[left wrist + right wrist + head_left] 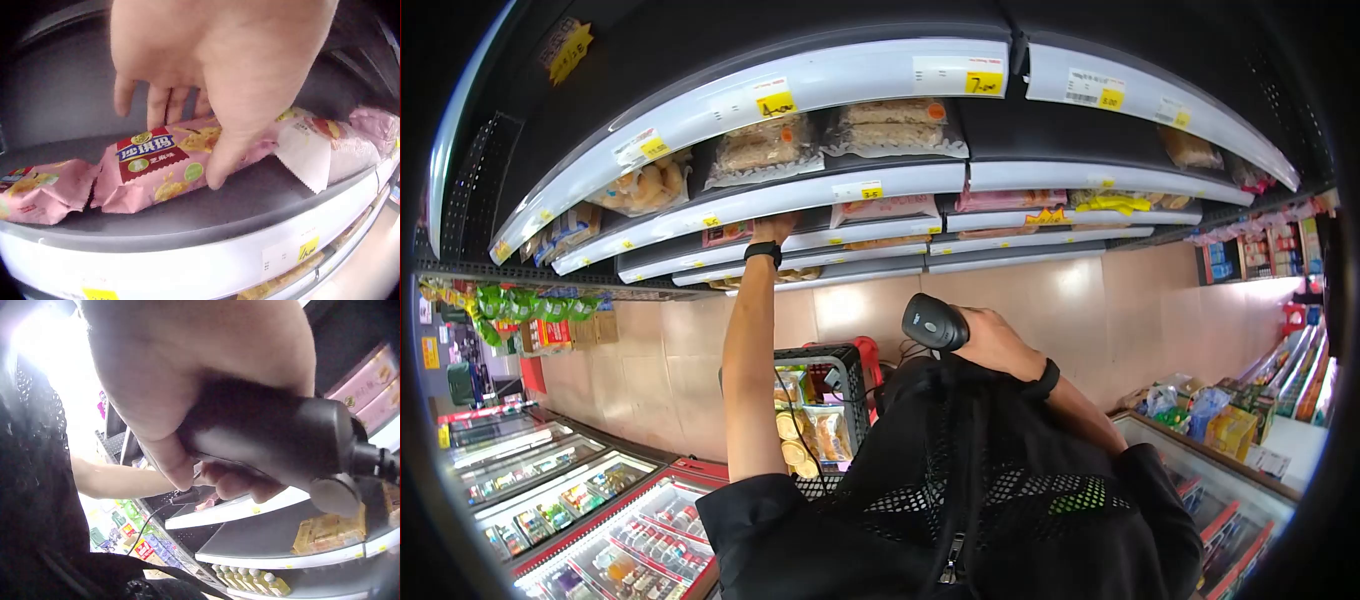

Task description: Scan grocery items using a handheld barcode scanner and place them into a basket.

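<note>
In the head view my left hand reaches into a lower shelf. The left wrist view shows it gripping a pink sachima packet, thumb across the front and fingers behind. Another pink packet lies at the left of it, and a pale packet with a white flap lies to the right. My right hand holds a black barcode scanner by its handle, low in front of my body. A cable leaves the scanner's end in the right wrist view.
Packaged pastries fill parts of the shelves, whose white price rails jut out in front. A dark basket with packaged food stands below my left arm. Freezer cases stand behind on the left and right.
</note>
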Available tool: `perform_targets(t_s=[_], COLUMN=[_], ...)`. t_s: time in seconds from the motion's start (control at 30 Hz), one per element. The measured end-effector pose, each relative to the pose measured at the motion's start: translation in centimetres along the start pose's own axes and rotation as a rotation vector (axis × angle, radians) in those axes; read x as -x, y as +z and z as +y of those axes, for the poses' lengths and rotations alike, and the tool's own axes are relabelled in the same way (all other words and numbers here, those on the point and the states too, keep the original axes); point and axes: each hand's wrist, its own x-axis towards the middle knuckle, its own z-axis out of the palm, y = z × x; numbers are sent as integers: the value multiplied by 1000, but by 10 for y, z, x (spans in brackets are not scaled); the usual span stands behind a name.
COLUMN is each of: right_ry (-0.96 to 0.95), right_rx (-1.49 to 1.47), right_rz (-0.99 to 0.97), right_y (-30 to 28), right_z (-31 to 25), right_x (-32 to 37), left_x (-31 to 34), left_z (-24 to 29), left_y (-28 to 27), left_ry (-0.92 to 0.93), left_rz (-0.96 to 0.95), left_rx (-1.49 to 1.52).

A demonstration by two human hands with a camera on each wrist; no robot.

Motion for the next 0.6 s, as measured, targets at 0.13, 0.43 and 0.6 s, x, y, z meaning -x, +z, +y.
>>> perform_targets(t_s=[0.13, 0.43, 0.6], right_ry=[-57, -202, -308], right_rx=[-21, -18, -27], right_rz=[-41, -194, -430], right_y=[1, 19, 69], right_z=[-6, -40, -79], right_x=[-15, -36, -47], left_x=[36, 211, 360], left_z=[19, 85, 111], left_y=[-50, -87, -76], left_ry=[-42, -447, -874], left_rz=[231, 314, 394], left_rx=[142, 1283, 2142])
